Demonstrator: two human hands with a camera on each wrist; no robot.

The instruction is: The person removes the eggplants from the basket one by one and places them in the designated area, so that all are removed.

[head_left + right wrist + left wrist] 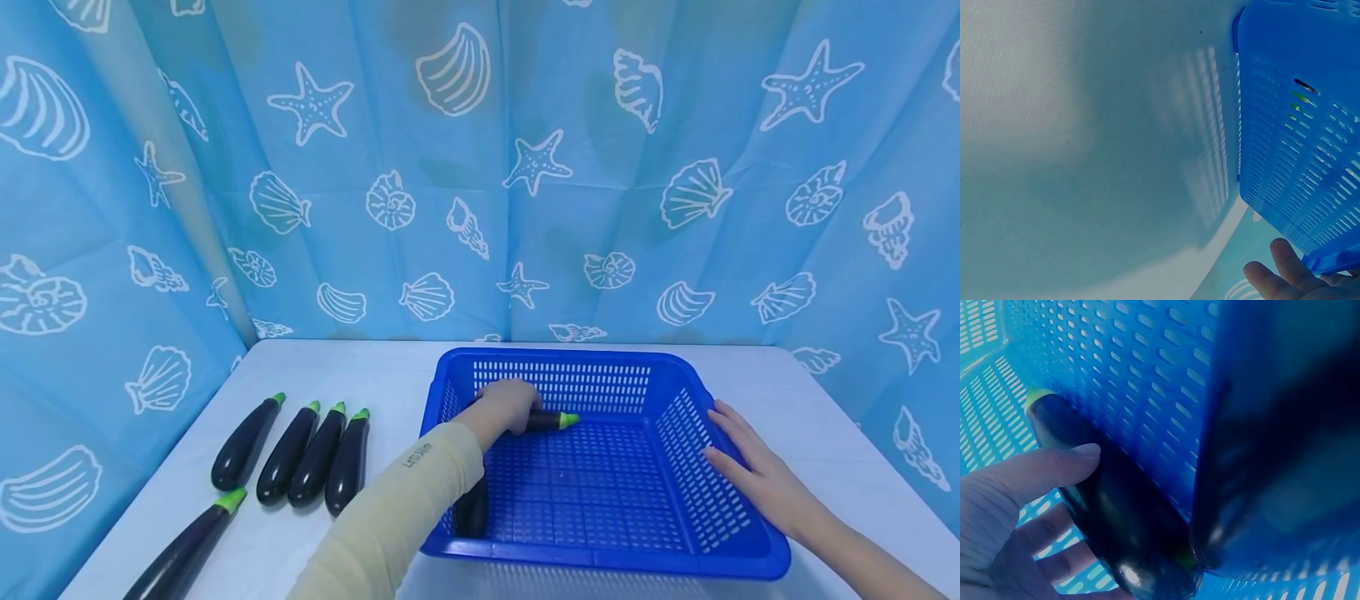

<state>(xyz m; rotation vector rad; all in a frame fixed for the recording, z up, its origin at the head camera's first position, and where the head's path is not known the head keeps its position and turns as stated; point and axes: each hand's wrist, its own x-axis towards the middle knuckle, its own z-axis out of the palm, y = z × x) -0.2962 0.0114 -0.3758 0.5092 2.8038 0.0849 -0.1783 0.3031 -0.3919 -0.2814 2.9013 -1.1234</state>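
Observation:
In the head view, my left hand [512,404] reaches into a blue plastic basket [600,560] and grips a dark eggplant [546,420] with a green stem end. The left wrist view has the thumb lying across this eggplant [1122,506], with the other fingers along its far side, close to the perforated basket wall [1141,369]. Another eggplant [471,510] lies by the basket's left wall, partly hidden by my forearm. On the outer right side of the basket rests my right hand [765,477], its fingers extended at the rim.
Left of the basket, several eggplants [318,458] lie on the white table [390,375]. One more eggplant [183,550] is cut off by the lower left edge of the view. A blue curtain [465,150] with shell patterns hangs around the table.

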